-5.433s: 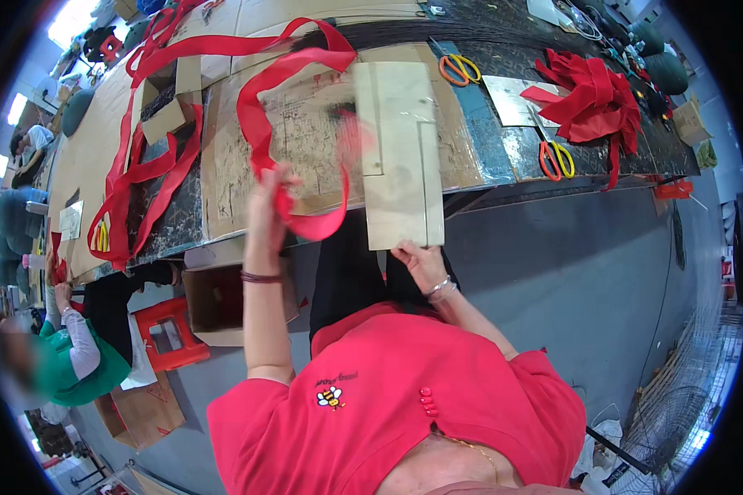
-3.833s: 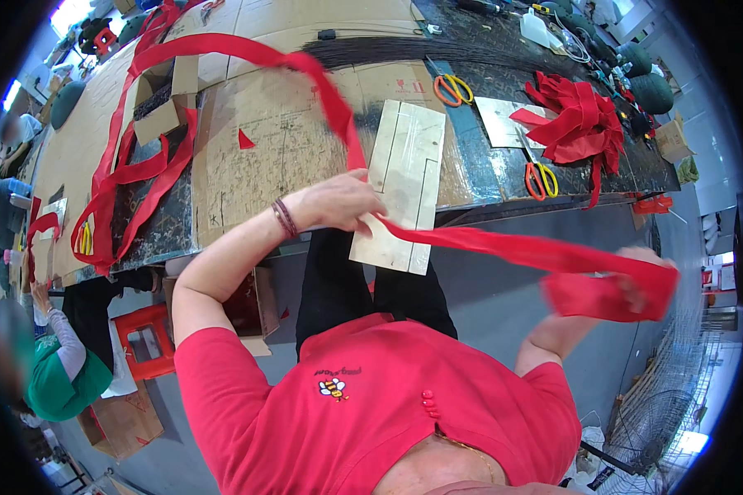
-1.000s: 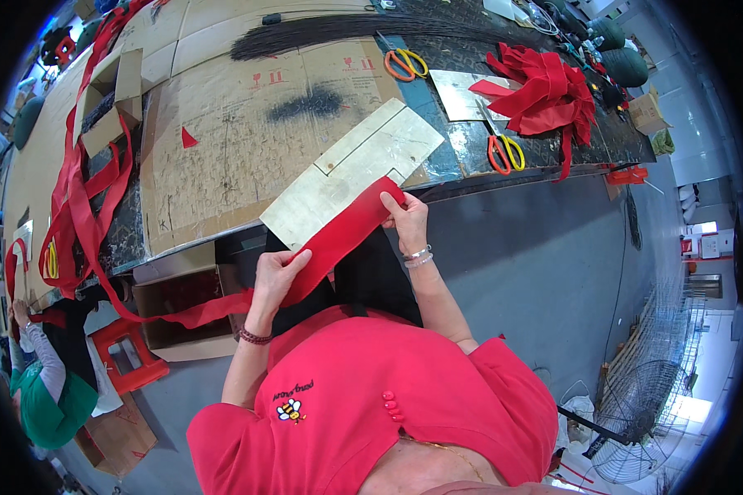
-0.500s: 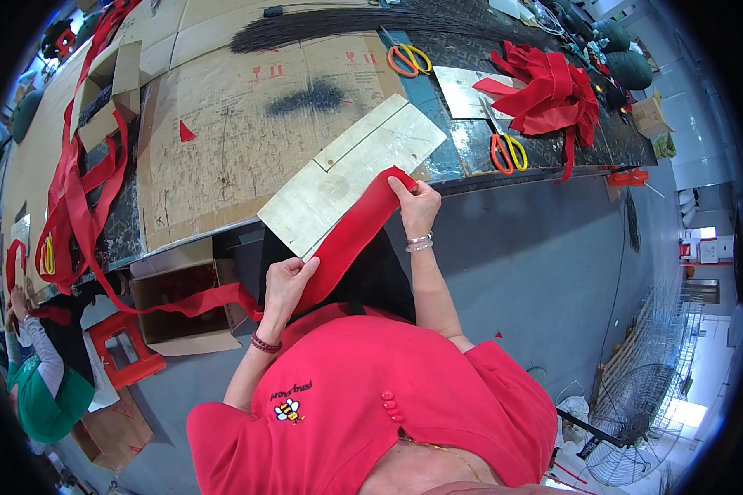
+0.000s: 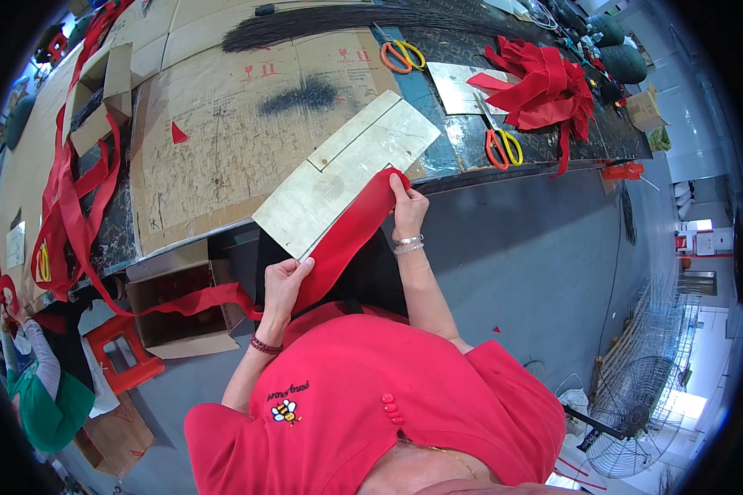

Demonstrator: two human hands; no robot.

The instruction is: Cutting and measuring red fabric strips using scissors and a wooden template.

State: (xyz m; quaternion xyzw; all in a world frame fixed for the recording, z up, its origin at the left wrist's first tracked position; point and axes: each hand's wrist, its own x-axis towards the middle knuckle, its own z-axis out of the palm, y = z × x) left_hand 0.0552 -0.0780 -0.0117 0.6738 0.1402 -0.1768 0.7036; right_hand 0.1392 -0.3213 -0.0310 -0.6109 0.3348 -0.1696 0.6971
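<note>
A wide red ribbon is stretched between my hands, along the near long edge of a pale flat board with a slot line across it. My left hand pinches the ribbon by the board's lower left corner, thumb on top. My right hand grips the ribbon's upper end near the board's right side, where the end is curled over the fingers. From my left hand the ribbon trails left toward a loose tangle of red ribbon on the table's left part.
Orange-and-yellow scissors lie at the back; another pair lies nearer, beside a heap of cut red ribbons. Dark thin wires cross the far side. An open cardboard box stands below the table edge. A co-worker in green sits left.
My hands and the ribbon keep nearly the same hold; the right hand's fingers have turned slightly at the ribbon's end. The whole view has shifted a little. The co-worker's hands have moved with a red strip.
</note>
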